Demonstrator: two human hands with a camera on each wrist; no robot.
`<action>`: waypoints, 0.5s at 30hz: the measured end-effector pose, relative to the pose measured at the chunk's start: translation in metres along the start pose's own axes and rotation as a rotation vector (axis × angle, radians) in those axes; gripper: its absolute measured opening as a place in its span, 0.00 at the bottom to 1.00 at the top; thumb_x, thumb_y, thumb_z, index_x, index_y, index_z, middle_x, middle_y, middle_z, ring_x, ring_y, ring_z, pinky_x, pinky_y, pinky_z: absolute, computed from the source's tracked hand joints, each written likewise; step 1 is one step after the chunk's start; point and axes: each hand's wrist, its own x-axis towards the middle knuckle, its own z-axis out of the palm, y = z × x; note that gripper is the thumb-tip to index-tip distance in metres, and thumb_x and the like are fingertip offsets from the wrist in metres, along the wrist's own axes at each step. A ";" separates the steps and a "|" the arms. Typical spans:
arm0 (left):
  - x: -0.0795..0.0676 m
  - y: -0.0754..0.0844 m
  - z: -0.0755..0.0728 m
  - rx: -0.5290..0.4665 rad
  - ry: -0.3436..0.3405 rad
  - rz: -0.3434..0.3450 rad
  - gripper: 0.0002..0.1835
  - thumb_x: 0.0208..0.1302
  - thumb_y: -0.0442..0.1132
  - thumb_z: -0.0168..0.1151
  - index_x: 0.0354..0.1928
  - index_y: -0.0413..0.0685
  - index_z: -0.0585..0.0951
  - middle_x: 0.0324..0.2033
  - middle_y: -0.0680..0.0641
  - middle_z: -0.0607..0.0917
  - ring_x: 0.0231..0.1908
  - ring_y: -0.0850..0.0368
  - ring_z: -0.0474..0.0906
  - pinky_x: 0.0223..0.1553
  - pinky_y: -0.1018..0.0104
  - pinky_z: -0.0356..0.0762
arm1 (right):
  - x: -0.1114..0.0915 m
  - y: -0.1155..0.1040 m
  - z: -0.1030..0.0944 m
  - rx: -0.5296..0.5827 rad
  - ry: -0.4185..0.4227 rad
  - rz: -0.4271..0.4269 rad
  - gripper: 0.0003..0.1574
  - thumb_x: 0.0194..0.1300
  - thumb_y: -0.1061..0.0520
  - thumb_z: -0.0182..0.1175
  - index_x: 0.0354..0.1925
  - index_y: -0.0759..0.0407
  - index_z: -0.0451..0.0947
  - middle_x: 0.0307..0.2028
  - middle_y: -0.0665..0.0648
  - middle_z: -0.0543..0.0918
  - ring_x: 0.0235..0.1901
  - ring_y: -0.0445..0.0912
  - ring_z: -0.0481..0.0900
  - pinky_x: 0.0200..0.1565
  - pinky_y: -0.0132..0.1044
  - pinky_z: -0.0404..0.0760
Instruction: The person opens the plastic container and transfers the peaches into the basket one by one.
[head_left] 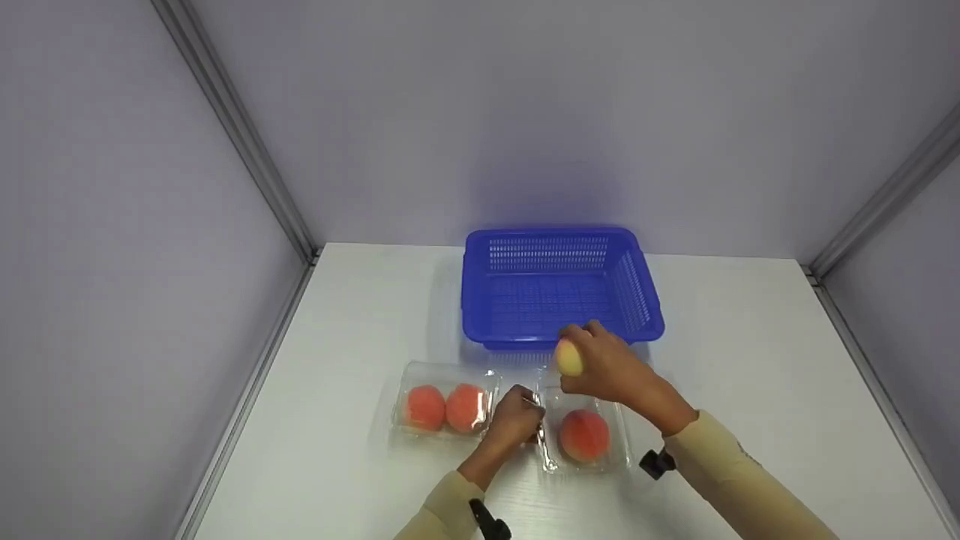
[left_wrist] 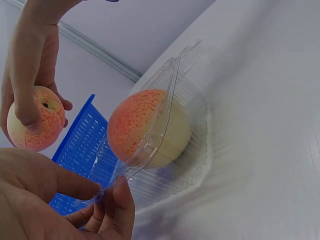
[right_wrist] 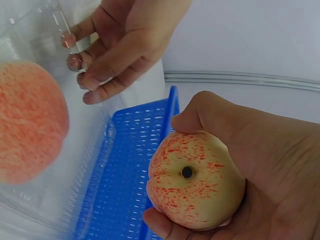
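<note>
My right hand (head_left: 606,366) grips a yellow and red peach (right_wrist: 192,182) above the far end of a clear plastic box (head_left: 616,454). One peach (head_left: 584,435) sits inside that box, near its front. In the left wrist view, my left hand (left_wrist: 60,195) pinches the box's thin clear rim between thumb and fingers. To the left stands a second clear plastic box (head_left: 442,373), holding two peaches side by side, a left one (head_left: 424,409) and a right one (head_left: 466,408). Part of the held peach is hidden by my right hand.
Behind the boxes a blue plastic basket (head_left: 551,341) with slotted walls stands near the back wall (head_left: 555,112); no fruit shows in it. The white table (head_left: 352,322) is bounded by grey panels and metal rails (head_left: 247,390) at the sides.
</note>
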 end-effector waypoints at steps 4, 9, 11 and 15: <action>0.000 0.000 -0.001 0.009 -0.007 -0.002 0.13 0.64 0.28 0.58 0.50 0.32 0.75 0.30 0.49 0.77 0.21 0.61 0.72 0.23 0.67 0.82 | 0.003 0.000 -0.011 -0.005 0.014 -0.006 0.40 0.47 0.55 0.78 0.60 0.55 0.78 0.46 0.65 0.80 0.34 0.52 0.80 0.30 0.42 0.82; 0.000 -0.001 0.000 -0.012 -0.008 0.000 0.13 0.63 0.28 0.56 0.49 0.33 0.74 0.30 0.50 0.77 0.22 0.61 0.72 0.23 0.65 0.83 | 0.006 0.001 -0.024 -0.011 0.052 -0.034 0.41 0.48 0.56 0.76 0.61 0.58 0.76 0.45 0.66 0.80 0.37 0.54 0.81 0.33 0.46 0.85; 0.000 -0.001 0.001 -0.024 -0.007 0.000 0.13 0.62 0.27 0.56 0.49 0.33 0.74 0.30 0.50 0.76 0.22 0.61 0.72 0.23 0.65 0.83 | 0.008 0.000 -0.029 -0.013 0.063 -0.036 0.41 0.48 0.56 0.76 0.61 0.59 0.74 0.46 0.66 0.80 0.38 0.54 0.82 0.35 0.48 0.85; 0.000 -0.001 0.002 -0.040 -0.006 -0.004 0.14 0.62 0.27 0.56 0.50 0.33 0.74 0.30 0.50 0.77 0.23 0.61 0.72 0.23 0.65 0.83 | 0.013 -0.001 -0.038 -0.014 0.062 -0.009 0.44 0.49 0.54 0.77 0.62 0.60 0.71 0.47 0.65 0.79 0.39 0.55 0.82 0.37 0.49 0.86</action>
